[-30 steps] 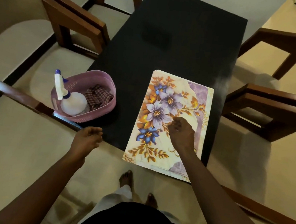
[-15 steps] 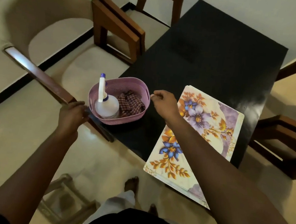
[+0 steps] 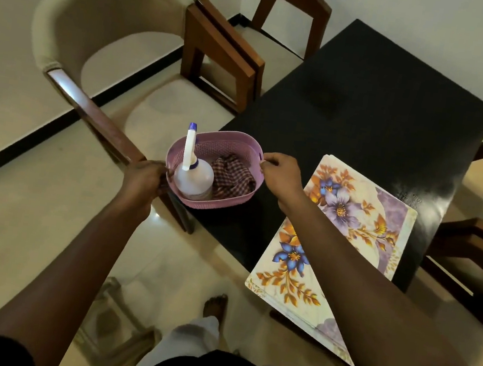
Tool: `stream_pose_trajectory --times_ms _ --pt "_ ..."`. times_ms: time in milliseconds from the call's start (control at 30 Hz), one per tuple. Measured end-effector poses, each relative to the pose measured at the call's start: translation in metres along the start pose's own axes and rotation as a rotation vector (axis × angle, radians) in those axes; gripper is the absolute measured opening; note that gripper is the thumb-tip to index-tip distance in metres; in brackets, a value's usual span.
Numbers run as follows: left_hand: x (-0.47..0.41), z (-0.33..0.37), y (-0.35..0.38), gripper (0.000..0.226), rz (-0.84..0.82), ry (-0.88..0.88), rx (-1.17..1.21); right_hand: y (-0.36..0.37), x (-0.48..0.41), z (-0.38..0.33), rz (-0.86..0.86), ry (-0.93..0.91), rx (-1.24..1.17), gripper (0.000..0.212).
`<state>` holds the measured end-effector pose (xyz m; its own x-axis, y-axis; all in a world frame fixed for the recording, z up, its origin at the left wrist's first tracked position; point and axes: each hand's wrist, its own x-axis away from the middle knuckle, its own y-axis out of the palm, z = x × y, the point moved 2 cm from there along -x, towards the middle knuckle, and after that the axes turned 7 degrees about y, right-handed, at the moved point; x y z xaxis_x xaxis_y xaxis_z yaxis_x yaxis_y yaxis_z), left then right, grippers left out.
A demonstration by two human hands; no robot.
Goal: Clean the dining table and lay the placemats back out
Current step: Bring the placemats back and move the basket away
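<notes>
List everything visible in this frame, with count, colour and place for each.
black rectangular dining table: one, black, centre right.
pink perforated plastic basket: one, pink, at the table's near left corner.
white plastic spray bottle: one, white with blue nozzle, upright in the basket.
checked cloth: one, red and white, crumpled in the basket beside the bottle.
floral rectangular placemats: stack, count unclear, cream with blue and orange flowers, overhanging the table's near edge.
brown wooden chairs: at least four, cream seats, both sides of the table.
bare foot: one seen, on the cream floor.
left grip: one, holds the basket's left end.
right grip: one, pinches the basket's right rim.
</notes>
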<state>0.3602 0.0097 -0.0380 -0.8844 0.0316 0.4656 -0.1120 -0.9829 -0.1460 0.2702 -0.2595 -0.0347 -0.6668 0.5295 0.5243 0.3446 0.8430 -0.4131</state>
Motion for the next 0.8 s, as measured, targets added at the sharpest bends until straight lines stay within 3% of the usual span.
stream_pose_trajectory --times_ms 433,800 --pt "0.119 -0.046 -0.088 0.022 0.154 0.074 0.127 0.037 0.107 0.012 -0.187 -0.150 0.005 0.024" --pt "0.229 -0.153 -0.205 0.017 0.410 -0.017 0.216 0.143 0.192 0.067 -0.480 -0.142 0.177 0.017"
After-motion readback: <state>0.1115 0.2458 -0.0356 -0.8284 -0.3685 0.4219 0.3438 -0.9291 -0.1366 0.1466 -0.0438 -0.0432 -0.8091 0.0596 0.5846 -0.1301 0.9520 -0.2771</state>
